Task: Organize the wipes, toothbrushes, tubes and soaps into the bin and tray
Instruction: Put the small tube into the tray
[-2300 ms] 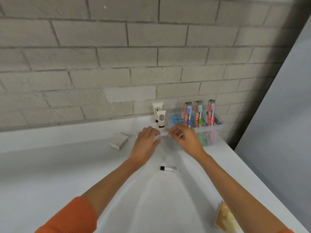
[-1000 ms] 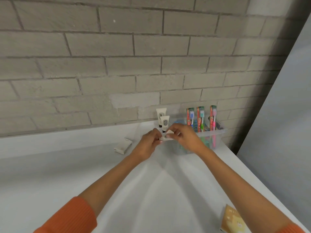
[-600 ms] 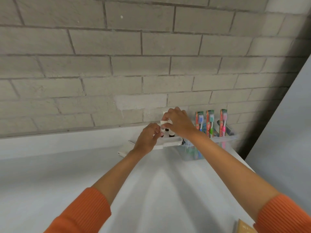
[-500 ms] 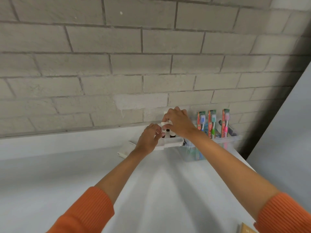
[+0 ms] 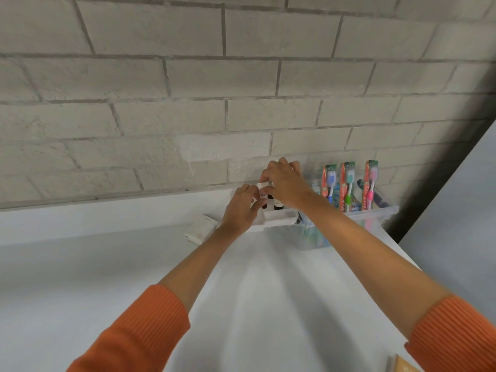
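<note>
My left hand [image 5: 241, 208] and my right hand [image 5: 285, 183] meet above the white tray [image 5: 279, 218] at the back of the counter. Both pinch a small white tube [image 5: 261, 191] between their fingertips. Under my right hand, two tubes with dark caps [image 5: 277, 205] stand on the tray, their tops hidden by the hand. To the right, a clear bin [image 5: 375, 212] holds three packaged toothbrushes [image 5: 347, 183] upright, with blue packets behind its wall. A white soap bar [image 5: 200, 230] lies on the counter left of the tray.
A brick wall rises right behind the tray and bin. An orange-brown packet [image 5: 402, 367] shows at the bottom right edge of the white counter [image 5: 255, 291]. A grey panel closes off the right side.
The small tube that lay on the counter has been picked up. Both hands have carried it back and up over the tray. The view has tilted up toward the wall.
</note>
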`<state>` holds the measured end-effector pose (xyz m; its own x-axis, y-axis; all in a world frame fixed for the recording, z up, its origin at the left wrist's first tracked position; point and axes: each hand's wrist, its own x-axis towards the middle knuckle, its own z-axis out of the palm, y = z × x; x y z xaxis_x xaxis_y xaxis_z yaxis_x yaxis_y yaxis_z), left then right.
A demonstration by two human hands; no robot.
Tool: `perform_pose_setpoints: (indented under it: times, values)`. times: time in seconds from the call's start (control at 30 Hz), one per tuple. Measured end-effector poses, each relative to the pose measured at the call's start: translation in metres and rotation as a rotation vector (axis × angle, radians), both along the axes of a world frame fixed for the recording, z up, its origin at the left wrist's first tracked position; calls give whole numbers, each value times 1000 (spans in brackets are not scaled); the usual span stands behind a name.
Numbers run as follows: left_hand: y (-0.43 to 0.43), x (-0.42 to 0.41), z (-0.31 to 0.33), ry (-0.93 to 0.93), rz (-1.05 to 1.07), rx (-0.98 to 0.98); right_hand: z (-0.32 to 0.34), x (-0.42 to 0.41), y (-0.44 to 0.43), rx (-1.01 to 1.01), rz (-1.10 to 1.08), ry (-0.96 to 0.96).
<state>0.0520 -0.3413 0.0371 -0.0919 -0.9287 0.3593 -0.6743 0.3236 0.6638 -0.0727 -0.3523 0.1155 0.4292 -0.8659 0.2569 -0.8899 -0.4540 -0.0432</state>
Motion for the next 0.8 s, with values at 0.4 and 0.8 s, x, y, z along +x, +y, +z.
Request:
perform_pose_setpoints:
  times: [0.4,0.8]
  values:
    - [2,-4,0,-40,18,75,-7,-3,-5,27,-35,73]
    - [7,0,1,-28,20,40,-6,-6,0,37,-24,-46]
